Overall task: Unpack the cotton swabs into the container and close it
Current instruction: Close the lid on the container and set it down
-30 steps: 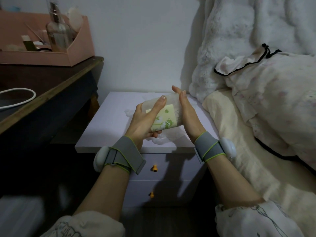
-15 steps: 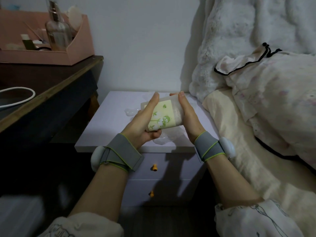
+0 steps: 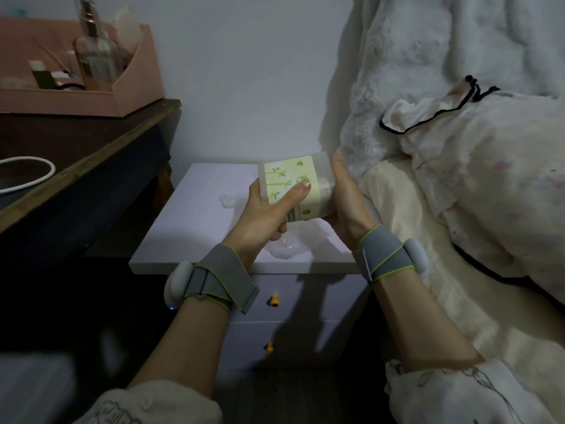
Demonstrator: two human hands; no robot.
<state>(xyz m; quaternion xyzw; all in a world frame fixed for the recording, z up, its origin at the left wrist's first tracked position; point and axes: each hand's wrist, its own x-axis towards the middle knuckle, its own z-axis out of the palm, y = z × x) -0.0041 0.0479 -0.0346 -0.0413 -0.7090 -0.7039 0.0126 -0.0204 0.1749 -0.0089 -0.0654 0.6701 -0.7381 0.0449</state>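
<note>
Container [image 3: 289,179] held over surface's [image 3: 195,215] right side, long axis approx. L–R; left grip [image 3: 263,212] wraps it, right grip [image 3: 345,203] flat vs. its R end.

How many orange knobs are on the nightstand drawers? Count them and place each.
2. The upper small orange knob is on the top drawer of the pale nightstand; the lower orange knob is on the drawer beneath. Parts of the drawer fronts are covered, so more could be hidden.

Translucent, seemingly plastic container [image 3: 295,186], matt paper label [image 3: 284,182].
</note>
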